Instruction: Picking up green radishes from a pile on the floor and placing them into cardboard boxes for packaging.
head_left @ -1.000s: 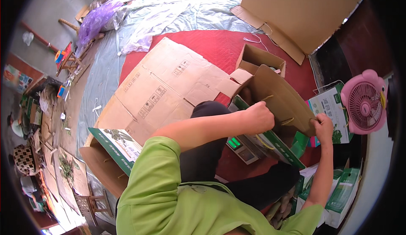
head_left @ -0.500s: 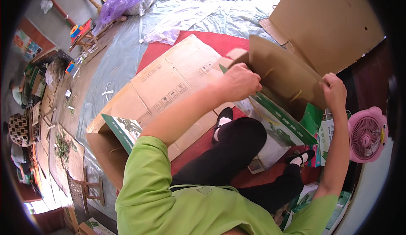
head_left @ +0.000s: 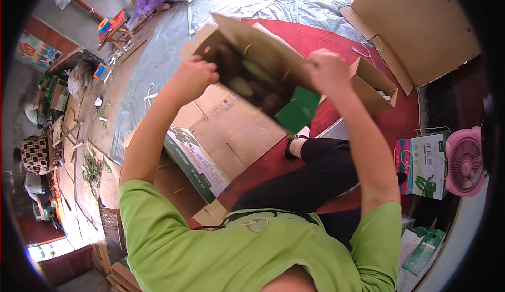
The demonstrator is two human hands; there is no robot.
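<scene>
Both arms are raised in front of the chest: the left hand (head_left: 193, 77) is closed on the left edge of a brown cardboard box (head_left: 252, 74) with a green flap, and the right hand (head_left: 327, 70) grips its right edge, holding it tilted in the air above the lap. Below lie a red mat (head_left: 310, 39) and flattened cardboard sheets (head_left: 236, 129) on the floor. A green-and-white printed carton (head_left: 197, 160) sits by the left arm, a pink fan (head_left: 465, 160) far right.

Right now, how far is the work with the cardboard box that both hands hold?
Done: the box is folded into shape and lifted. In hand: the left hand and right hand grip its sides; dark rounded things show inside. Left: flat cardboard and more boxes still lie on the red mat.
</scene>
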